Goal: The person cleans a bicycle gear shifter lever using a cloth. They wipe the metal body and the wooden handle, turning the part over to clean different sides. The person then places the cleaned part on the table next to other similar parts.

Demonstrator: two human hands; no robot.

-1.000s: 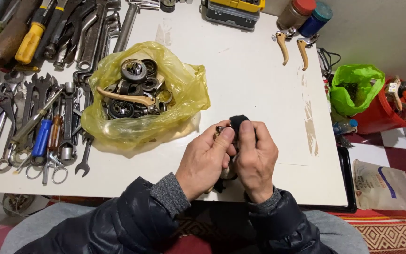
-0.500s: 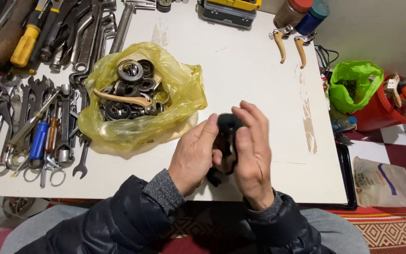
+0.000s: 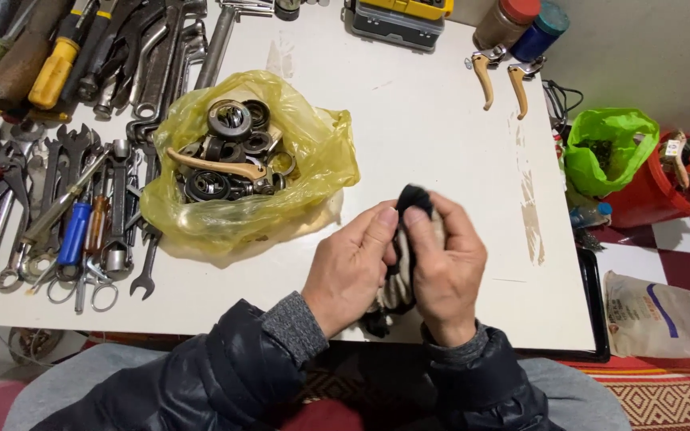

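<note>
1. One white worktop carries everything; it's the landmark.
2. Yellow bag, left-centre of worktop, lies open w/ black bearing rings and a tan lever inside.
3. Wrenches and screwdrivers lie in rows along worktop's left edge.
4. Green bag sits in a red bucket off worktop's right edge.
5. Left hand and right hand, over worktop's near edge, grip pressed together, both pinching a dark rag. Whatever is wrapped inside is hidden.
6. Two tan brake levers lie at worktop's far right, near two jars.
</note>
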